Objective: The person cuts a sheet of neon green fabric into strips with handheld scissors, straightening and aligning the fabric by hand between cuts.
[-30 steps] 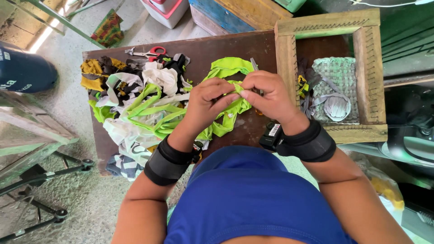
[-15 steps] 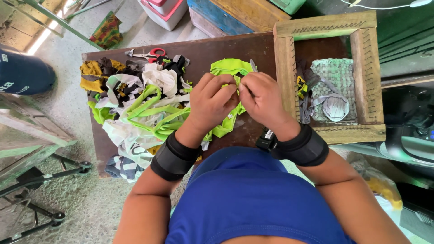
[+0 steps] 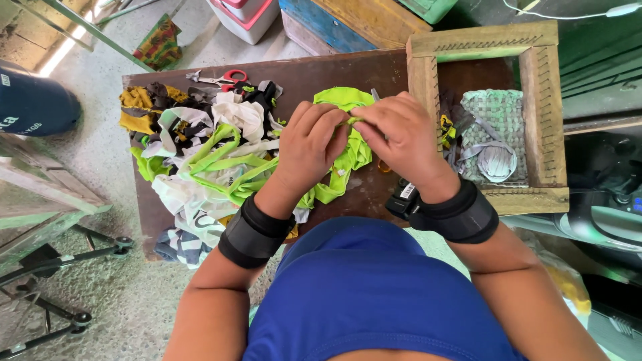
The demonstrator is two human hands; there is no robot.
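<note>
- Centrally, a bright lime-green stretchy fabric loop (image 3: 341, 160) hung crumpled and twisted over the dark brown wooden board (image 3: 321, 73).
- The left hand (image 3: 309, 147) pinched its upper edge, fingers curled closed.
- The right hand (image 3: 401, 137) gripped the same edge, fingertips meeting the left's.

Soft matt cloth strip (image 3: 348, 157); rough bare wood frame (image 3: 423, 80); board (image 3: 321, 73) seemingly smooth, dull.
</note>
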